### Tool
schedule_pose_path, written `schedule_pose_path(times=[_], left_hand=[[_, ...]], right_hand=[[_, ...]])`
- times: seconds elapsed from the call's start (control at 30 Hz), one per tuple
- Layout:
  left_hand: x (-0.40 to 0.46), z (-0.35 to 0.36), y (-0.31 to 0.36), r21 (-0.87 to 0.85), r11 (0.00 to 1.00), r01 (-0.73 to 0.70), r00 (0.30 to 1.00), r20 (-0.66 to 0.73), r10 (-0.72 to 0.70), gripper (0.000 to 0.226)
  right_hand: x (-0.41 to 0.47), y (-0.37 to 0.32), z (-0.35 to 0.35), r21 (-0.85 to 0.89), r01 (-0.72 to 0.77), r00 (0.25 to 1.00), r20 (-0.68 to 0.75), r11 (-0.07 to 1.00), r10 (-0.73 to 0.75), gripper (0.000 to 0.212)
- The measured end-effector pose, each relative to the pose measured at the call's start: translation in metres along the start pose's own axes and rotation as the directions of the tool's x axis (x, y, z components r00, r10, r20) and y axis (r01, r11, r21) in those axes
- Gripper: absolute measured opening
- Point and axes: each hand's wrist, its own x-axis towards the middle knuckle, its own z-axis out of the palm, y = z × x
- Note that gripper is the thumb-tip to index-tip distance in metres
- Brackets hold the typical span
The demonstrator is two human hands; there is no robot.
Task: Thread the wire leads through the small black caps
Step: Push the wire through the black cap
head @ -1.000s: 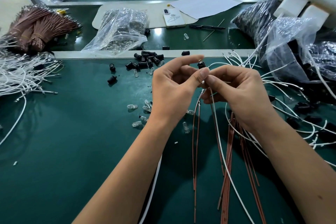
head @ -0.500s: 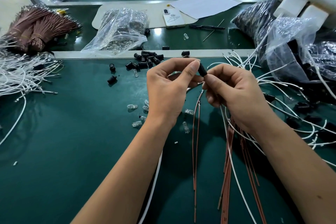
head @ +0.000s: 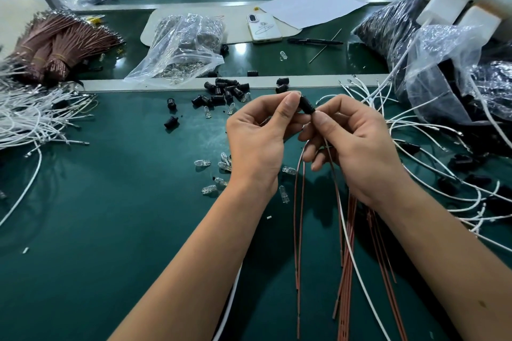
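Note:
A small black cap is pinched between the fingertips of my left hand and my right hand, above the middle of the green table. Thin brown wire leads and a white lead hang down from under my right hand toward the table's near edge. How the leads enter the cap is hidden by my fingers. A loose heap of black caps lies just beyond my left hand.
Small clear bulbs are scattered under my left wrist. White wires and brown wire bundles lie at the left; more white wires and plastic bags at the right. A clear bag, phone and pen sit beyond.
Both hands have dropped slightly and drawn closer over the cap. The cap now lies tilted and more exposed between my fingertips, and my left forefinger has curled down onto it.

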Motion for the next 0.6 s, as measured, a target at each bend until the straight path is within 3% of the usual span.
schedule_pose_path(times=[0.17,0.33,0.6], left_hand=[[-0.0021,0.0009,-0.0018,0.003,1.000,-0.022,1.000,-0.017,0.022,0.005],[-0.0023,0.0007,-0.0004,0.125,0.987,-0.105,0.994,-0.014,0.107,0.005],[-0.0006,-0.0013,0.0050,0.203,0.969,-0.144,0.989,0.009,0.145,0.009]], right_hand=[[-0.0005,0.0003,0.0033,0.005,-0.038,0.999,-0.006,0.999,0.038,0.016],[-0.0003,0.0004,0.0005,-0.111,-0.071,0.997,0.018,0.991,0.074,0.014],[-0.0010,-0.0017,-0.0042,-0.178,0.010,1.000,0.014,0.984,-0.008,0.008]])
